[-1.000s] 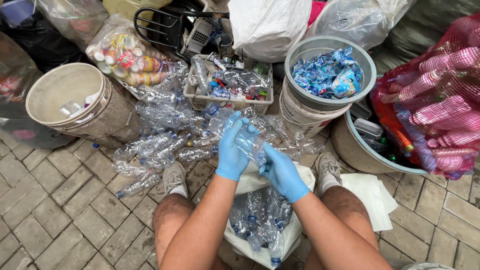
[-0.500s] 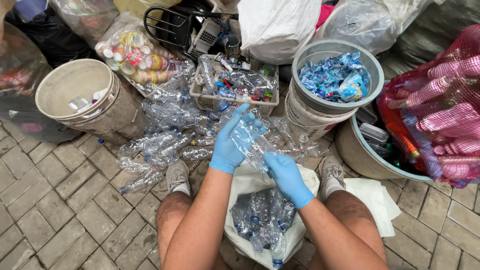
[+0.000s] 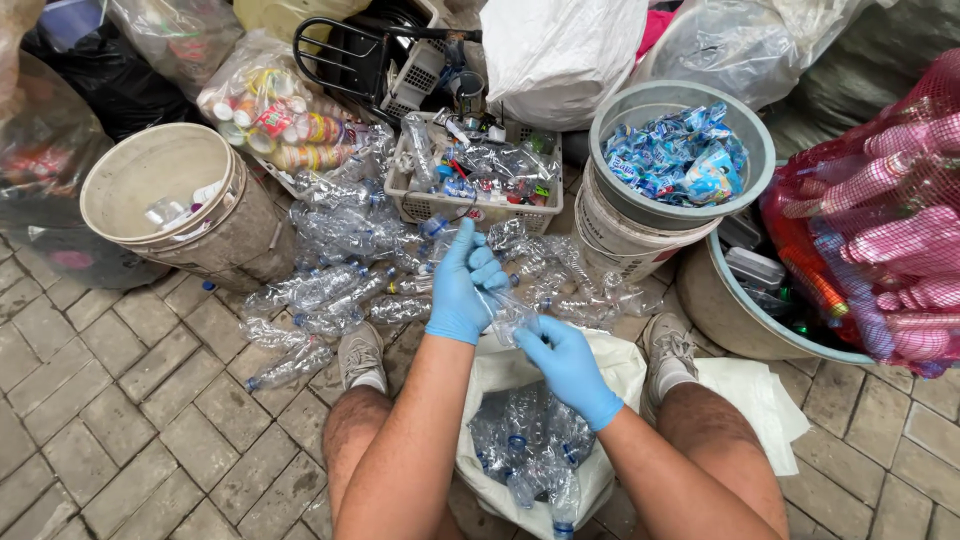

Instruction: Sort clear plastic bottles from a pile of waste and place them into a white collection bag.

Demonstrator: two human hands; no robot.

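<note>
Both gloved hands, left (image 3: 462,290) and right (image 3: 568,365), gripped one clear bottle (image 3: 508,312) above the white sack (image 3: 520,440), already part-filled with bottles, while a large pile (image 3: 340,260) lay unsorted on the floor.

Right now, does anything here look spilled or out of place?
Yes. Crushed clear bottles lie strewn over the paving, outside the white sack and the basket. Both gloved hands, left and right, hold one bottle.
</note>
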